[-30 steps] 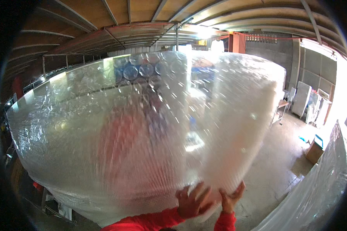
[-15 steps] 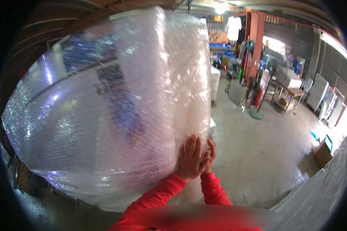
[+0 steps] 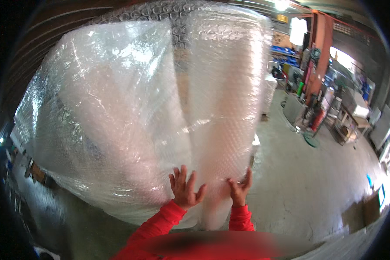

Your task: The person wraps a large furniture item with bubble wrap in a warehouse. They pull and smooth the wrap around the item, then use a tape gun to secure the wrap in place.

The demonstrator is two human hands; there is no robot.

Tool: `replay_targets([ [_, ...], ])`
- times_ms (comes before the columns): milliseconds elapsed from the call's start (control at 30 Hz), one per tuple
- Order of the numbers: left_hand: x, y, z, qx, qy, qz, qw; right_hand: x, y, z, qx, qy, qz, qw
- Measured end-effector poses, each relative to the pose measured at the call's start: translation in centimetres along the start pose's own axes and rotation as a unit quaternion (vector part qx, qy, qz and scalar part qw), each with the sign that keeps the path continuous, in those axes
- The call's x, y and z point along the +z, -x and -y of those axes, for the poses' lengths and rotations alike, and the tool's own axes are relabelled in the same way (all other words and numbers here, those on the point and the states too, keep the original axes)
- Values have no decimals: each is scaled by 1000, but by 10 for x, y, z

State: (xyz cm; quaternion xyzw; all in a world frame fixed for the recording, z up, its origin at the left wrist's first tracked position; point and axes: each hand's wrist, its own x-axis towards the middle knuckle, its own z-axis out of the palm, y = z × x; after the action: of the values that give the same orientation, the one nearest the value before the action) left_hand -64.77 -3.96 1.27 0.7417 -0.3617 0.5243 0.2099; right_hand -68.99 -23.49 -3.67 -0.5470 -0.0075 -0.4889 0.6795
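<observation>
A tall upright roll of clear bubble wrap stands right in front of me. From it a wide sheet of bubble wrap spreads to the left, over a large shape that I cannot make out through the plastic. My left hand is open, fingers spread, at the lower part of the sheet just left of the roll. At the roll's lower right side is my right hand, open with thumb and fingers apart, against or very near its surface. Neither hand grips anything.
Concrete floor stretches to the right. Farther back stand an orange-brown column, a red fire extinguisher and a work table. A cardboard box sits at the lower right, near plastic-covered goods.
My hands were close together on the roll's edge and are now apart, the left one farther left. The roll looks wider, and the view has shifted left.
</observation>
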Motion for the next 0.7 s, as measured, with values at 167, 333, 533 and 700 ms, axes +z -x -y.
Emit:
replay_targets([
  [167, 21, -8, -43, -79, -68, 24, 994, 30, -52, -53, -93, 160, -79, 980],
  [333, 78, -22, -31, -73, -13, 66, 995, 115, -58, -119, -99, 115, -6, 988],
  [533, 142, -16, 18, -204, -176, 91, 959, 49, -102, -137, 65, -64, 235, 968],
  [700, 146, 12, 29, -182, -178, 22, 967, 68, -202, -176, 142, 12, 190, 971],
])
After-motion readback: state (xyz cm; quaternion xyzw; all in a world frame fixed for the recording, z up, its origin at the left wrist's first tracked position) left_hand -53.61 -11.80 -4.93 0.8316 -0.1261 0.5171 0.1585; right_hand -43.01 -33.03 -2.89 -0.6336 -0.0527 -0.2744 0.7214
